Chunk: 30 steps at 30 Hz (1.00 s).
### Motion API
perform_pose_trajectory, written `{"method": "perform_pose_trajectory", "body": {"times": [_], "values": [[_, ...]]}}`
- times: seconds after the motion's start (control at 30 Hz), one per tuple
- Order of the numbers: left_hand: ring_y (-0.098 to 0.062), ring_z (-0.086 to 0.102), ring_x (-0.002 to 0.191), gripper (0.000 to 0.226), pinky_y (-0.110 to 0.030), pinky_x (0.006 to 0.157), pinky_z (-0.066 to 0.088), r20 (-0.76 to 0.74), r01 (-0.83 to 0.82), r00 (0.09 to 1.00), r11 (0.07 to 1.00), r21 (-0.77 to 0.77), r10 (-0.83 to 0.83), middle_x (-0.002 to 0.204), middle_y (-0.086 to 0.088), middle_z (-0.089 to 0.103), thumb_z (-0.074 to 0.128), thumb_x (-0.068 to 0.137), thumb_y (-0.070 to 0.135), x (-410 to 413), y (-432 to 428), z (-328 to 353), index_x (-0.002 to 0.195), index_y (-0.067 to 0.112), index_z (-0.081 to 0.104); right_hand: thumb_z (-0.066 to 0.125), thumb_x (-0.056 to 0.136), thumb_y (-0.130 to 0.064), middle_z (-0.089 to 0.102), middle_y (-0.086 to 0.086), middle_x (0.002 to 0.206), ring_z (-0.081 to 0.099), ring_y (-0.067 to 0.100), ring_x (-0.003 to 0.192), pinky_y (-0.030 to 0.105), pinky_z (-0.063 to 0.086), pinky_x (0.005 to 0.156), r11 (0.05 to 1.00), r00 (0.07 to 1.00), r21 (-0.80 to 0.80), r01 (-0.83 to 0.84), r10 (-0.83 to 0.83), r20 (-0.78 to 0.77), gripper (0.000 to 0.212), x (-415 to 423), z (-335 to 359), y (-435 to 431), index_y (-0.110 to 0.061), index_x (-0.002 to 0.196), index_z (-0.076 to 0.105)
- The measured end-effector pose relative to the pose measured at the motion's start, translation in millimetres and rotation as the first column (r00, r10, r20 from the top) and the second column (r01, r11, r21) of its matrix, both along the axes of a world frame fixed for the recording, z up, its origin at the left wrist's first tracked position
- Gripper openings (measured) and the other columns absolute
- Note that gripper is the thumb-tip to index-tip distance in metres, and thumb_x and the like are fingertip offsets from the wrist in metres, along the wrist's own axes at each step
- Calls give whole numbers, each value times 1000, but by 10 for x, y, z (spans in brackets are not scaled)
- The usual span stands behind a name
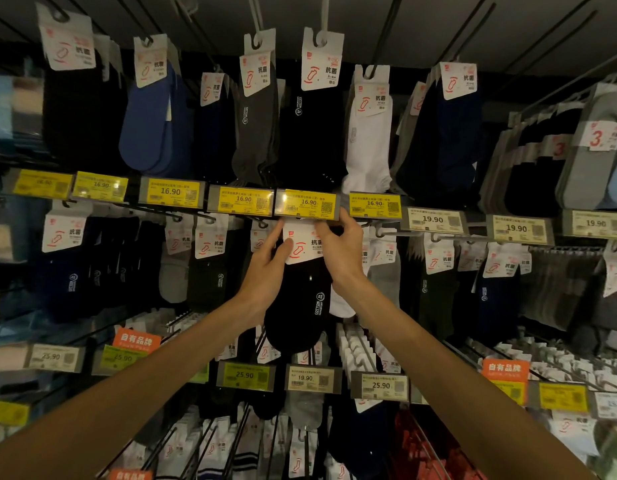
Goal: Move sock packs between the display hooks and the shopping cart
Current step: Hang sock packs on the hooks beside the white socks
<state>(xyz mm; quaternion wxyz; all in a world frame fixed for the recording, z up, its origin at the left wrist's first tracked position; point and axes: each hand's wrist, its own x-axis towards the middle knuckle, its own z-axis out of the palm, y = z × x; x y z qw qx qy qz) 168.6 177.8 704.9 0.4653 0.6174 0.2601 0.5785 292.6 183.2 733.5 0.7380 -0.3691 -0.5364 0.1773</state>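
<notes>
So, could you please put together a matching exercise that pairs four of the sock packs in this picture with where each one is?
Things:
1. centre black sock pack
2. white sock pack
3. blue sock pack
4. grey sock pack

Places:
A. top row, left of centre
B. far right, bearing a red 3 label
C. pinched between the left hand and right hand
D. top row, just right of centre

Pairs: 1-C; 2-D; 3-A; 4-B

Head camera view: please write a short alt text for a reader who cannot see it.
The left hand and the right hand hold the white card of a black sock pack just under a yellow 16.90 price tag. Around it, other sock packs hang in rows on display hooks.
</notes>
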Motion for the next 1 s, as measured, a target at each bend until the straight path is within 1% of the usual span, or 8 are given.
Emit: {"method": "perform_pose_trajectory", "body": {"times": [0.13, 0.27, 0.37, 0.5, 0.6, 0.77, 0.9, 1.0], "values": [[-7, 61, 99, 46, -16, 72, 51, -6, -23, 1000, 1000, -12, 22, 107, 5, 64, 45, 104, 27, 15, 42, 52, 147, 41, 35, 62, 91, -2, 69, 2, 89, 68, 4, 71, 19, 54, 60, 993, 993, -63, -99, 95, -66, 24, -2, 119, -14, -17, 109, 62], [-8, 61, 100, 46, -18, 76, 52, -26, -22, 999, 1000, 6, 22, 109, 4, 64, 45, 104, 26, -5, 59, 32, 146, 42, 36, 66, 86, 1, 70, 4, 86, 69, 10, 69, 25, 57, 61, 986, 984, -95, -137, 124, -127, 27, -1, 149, 10, -15, 108, 61], [-9, 61, 101, 47, -20, 78, 52, -28, -28, 999, 1000, 13, 28, 110, 3, 63, 45, 104, 27, -19, 74, 17, 147, 41, 35, 66, 85, 3, 69, 3, 84, 68, 6, 63, 25, 58, 59, 985, 984, -108, -137, 123, -129, 33, -16, 175, 10, -10, 115, 59], [-9, 60, 101, 45, -19, 76, 53, -36, -22, 999, 1000, 14, 23, 109, 2, 63, 45, 104, 26, -18, 54, -11, 140, 50, 33, 69, 84, 1, 72, 7, 86, 71, 16, 72, 30, 59, 63, 984, 978, -96, -153, 137, -157, 32, -11, 154, 18, -12, 113, 62], [-8, 61, 103, 47, -19, 75, 53, -54, -7, 999, 1000, 18, 8, 113, 4, 64, 45, 104, 26, -19, 49, -25, 145, 46, 33, 69, 85, 0, 73, 7, 88, 71, 21, 79, 33, 59, 69, 982, 970, -78, -172, 155, -186, 26, 0, 118, 28, -14, 107, 64], [-3, 62, 98, 47, -17, 73, 54, -84, 28, 996, 1000, -1, -28, 110, 11, 64, 45, 104, 25, -63, 48, 6, 145, 45, 34, 70, 83, 1, 73, 13, 99, 71, 27, 91, 37, 59, 77, 987, 967, -43, -158, 146, -207, 26, -1, 101, 46, -5, 108, 64], [-4, 62, 104, 50, -16, 77, 55, -104, 33, 994, 999, 1, -33, 116, 12, 63, 48, 103, 26, -85, 51, 16, 148, 42, 33, 70, 83, 2, 73, 11, 97, 72, 26, 89, 35, 60, 72, 985, 966, -58, -164, 149, -210, 27, -5, 125, 38, -7, 107, 64], [-7, 62, 104, 54, -14, 73, 55, -108, 36, 994, 999, 12, -35, 118, 7, 63, 51, 102, 24, -67, 40, 21, 148, 43, 31, 69, 83, 4, 73, 11, 95, 71, 24, 87, 36, 59, 74, 986, 977, -34, -161, 155, -144, 24, 12, 130, 26, -12, 101, 67]]}}
